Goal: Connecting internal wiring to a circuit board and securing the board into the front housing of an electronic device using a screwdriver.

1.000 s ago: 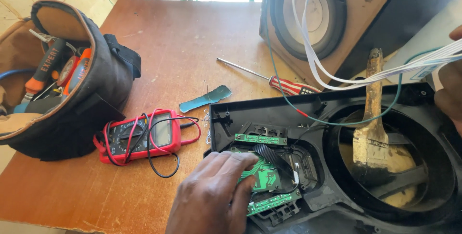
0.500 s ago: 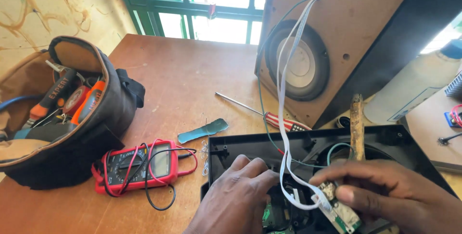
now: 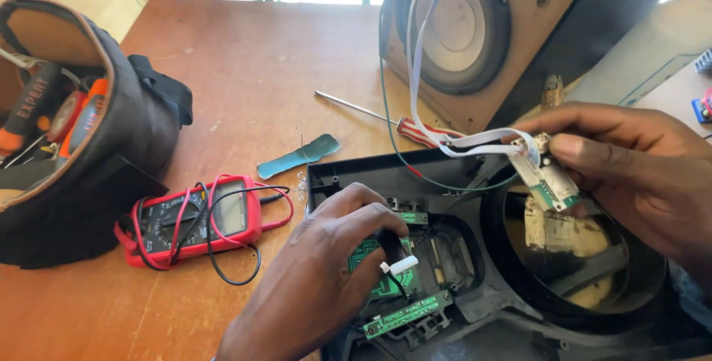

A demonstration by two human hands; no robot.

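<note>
Left hand: the left hand [image 3: 319, 272] rests on the near left part of the black plastic panel [image 3: 356, 172], fingers curled, fingertips pinching a small white plug [image 3: 401, 264] just above the green circuit boards [image 3: 404, 315].
Right hand: the right hand [image 3: 638, 164] is raised at the right, thumb and fingers closed on a small circuit board [image 3: 549, 179] with a white flat cable [image 3: 475, 142] running from it up to the far side.
Panel: lies near right on the wooden table [image 3: 252, 64], with a round opening under the right hand.
Speaker: a speaker box [image 3: 475, 31] leans at the far right.
Screwdriver: a red-handled screwdriver [image 3: 415, 129] lies between panel and speaker.
Meter: a red multimeter [image 3: 196, 220] lies left of the panel.
Bag: a black tool bag [image 3: 81, 131] sits at the far left.
</note>
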